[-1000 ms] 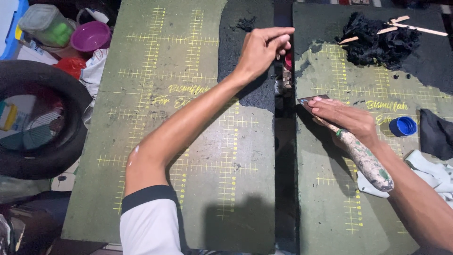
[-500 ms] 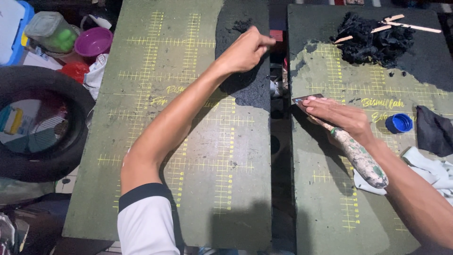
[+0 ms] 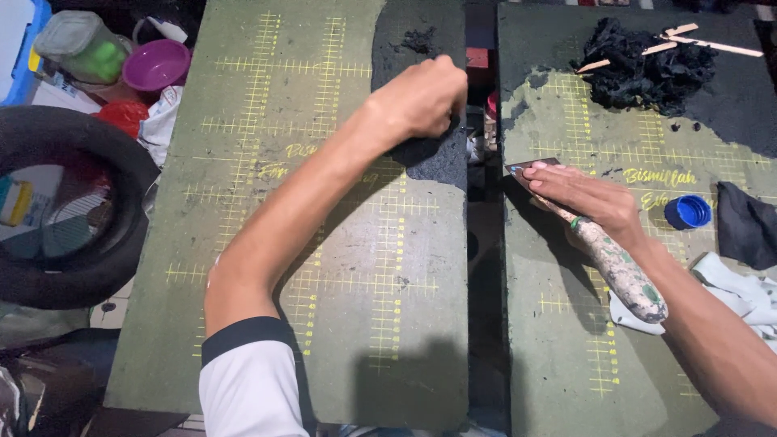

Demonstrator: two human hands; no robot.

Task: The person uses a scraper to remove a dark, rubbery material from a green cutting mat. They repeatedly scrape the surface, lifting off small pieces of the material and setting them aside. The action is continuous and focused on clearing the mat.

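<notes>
black, gritty paste [image 3: 437, 158] covers the far corner of the left green board [image 3: 324, 243], and the left hand [image 3: 421, 101], curled into a fist, presses into it. it looks soft and sticky. the right hand [image 3: 579, 194] grips a paint-flecked scraper [image 3: 615, 263] on the right board [image 3: 558, 340]; stiff, probably light, best held by the handle.
</notes>
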